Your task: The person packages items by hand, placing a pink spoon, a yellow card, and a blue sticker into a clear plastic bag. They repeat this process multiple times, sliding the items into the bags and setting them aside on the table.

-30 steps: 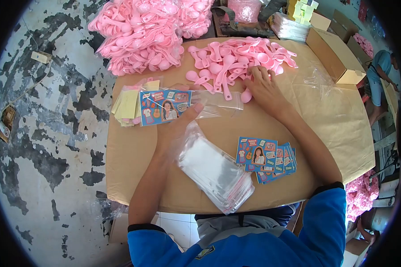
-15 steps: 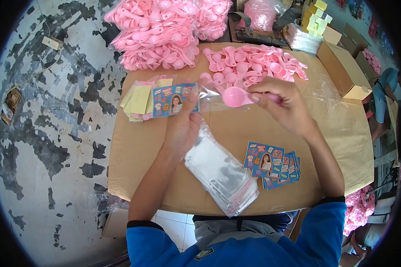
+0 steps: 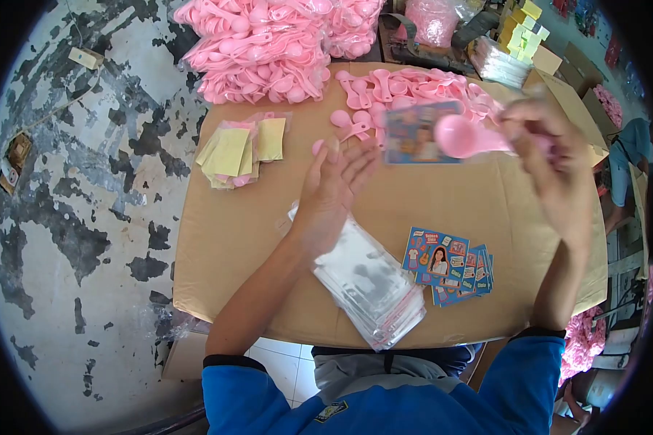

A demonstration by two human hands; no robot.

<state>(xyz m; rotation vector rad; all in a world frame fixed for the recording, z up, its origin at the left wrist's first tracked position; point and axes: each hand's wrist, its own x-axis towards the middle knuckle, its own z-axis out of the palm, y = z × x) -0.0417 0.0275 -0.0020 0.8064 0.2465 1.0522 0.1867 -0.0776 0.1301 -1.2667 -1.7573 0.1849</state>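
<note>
My left hand (image 3: 334,185) is empty, its fingers spread over the table just above the stack of clear plastic bags (image 3: 366,268). Blurred by motion, my right hand (image 3: 555,156) grips the handle of a pink measuring spoon (image 3: 458,136). A blue printed card (image 3: 413,138) hangs beside the spoon's bowl and moves along with it. Behind them lies a loose heap of pink spoons (image 3: 384,87). More blue cards (image 3: 437,257) lie fanned in a small stack at the right of the bags.
Filled packets with yellow backs (image 3: 231,152) lie at the table's left. Large bags of pink spoons (image 3: 261,58) stand at the back. A cardboard box (image 3: 566,109) sits at the back right edge, and a person's leg (image 3: 620,174) shows beyond it.
My right hand has swung right with the spoon, and the blue card has gone with it. My left hand has let go of the card and opened.
</note>
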